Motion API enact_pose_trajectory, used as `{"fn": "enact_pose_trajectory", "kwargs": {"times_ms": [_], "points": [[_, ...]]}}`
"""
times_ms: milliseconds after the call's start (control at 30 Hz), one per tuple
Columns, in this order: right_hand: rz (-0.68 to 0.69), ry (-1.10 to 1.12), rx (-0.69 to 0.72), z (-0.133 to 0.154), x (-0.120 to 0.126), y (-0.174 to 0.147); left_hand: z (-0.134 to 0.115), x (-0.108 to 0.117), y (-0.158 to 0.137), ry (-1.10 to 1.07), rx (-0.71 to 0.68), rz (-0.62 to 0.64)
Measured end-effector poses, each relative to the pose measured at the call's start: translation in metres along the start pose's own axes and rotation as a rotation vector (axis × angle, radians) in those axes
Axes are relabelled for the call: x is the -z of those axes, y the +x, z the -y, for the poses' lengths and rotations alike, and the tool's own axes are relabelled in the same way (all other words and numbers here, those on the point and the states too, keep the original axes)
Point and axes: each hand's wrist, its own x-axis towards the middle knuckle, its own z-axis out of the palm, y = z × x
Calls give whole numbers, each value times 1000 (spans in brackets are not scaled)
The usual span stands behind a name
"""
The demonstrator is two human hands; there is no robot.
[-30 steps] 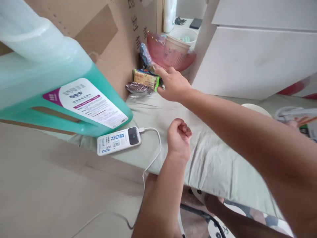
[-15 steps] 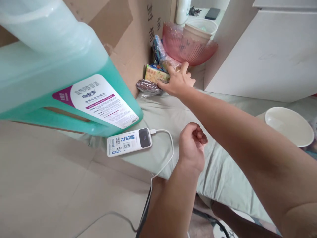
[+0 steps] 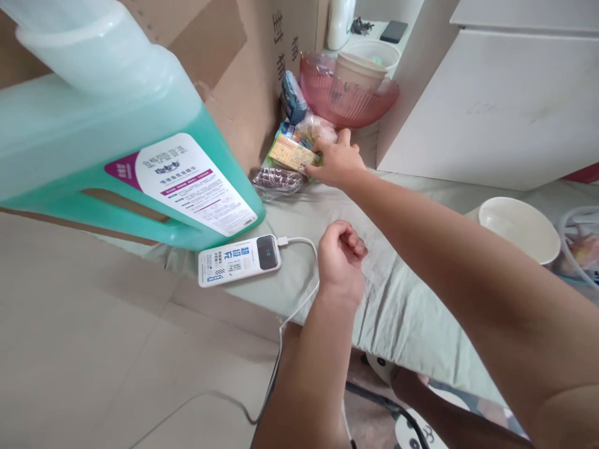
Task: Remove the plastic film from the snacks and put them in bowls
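The right arm [image 3: 449,268] stretches out, right hand [image 3: 339,161] half closing its grip around the yellow packet [image 3: 290,153], firmness unclear, while the left hand [image 3: 343,265] curls loosely, seemingly empty.

I am showing a bare left hand [image 3: 343,259], near, and a bare right hand [image 3: 339,161], far. My left forearm [image 3: 318,362] is tapering to a rounded wrist; my right forearm [image 3: 425,231] is broadening toward a lightly creased elbow, near right.

Lone forward-and-down head view from above, left hand [image 3: 342,257] near, right hand [image 3: 337,161] farther off.
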Motion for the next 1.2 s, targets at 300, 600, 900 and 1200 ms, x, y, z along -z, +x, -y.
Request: {"fn": "enact_pose_trajectory", "kwargs": {"times_ms": [300,600,900,1200], "points": [[56,-161,143,-18,16,-64,-12,14,8,131,-420,-97],[137,-266,-4,-52,46,-187,-2,15,8,455,-594,-38],[-123,-40,155,-113,53,-332,40,8,0,1124,-556,265],[-200,487,-3,-158,29,-361,46,28,-34,1652,-439,306]]}}
